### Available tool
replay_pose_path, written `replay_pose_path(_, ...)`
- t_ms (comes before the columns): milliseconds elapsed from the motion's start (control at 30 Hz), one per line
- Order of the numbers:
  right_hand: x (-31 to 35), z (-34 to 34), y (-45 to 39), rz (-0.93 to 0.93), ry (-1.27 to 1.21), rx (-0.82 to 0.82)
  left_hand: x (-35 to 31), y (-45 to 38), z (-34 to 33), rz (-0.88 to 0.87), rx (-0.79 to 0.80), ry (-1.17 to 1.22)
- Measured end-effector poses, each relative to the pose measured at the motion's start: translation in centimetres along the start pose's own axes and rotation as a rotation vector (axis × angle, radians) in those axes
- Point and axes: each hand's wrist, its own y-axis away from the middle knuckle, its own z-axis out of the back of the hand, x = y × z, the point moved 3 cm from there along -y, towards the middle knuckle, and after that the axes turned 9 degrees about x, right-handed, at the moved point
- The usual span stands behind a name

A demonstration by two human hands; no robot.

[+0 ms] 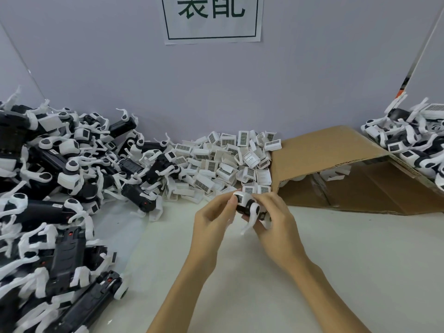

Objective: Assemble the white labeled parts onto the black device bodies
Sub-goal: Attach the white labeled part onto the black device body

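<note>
A black device body with white arms is held over the middle of the table between both hands. My right hand grips it from the right and below, fingers curled round it. My left hand pinches the white labeled part on the body's top left end. One white arm of the device hangs down between the hands. Behind the hands lies a heap of loose white labeled parts.
A big pile of black device bodies with white arms fills the left side of the table. A flattened cardboard box lies at the right, with another pile of devices at the far right. A grey wall with a paper sign stands behind.
</note>
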Motion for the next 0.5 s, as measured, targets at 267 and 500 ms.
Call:
replay_pose_path(267, -0.1, -0.1, 0.1, -0.231, -0.328, -0.128, 0.8, -0.4, -0.1, 0.126, -0.035, 0.112)
replay_pose_path(500, -1.1, -1.0, 0.1, -0.573, -1.176, -0.12, 1.8, -0.3, -0.8, 0.163, 0.07, -0.05)
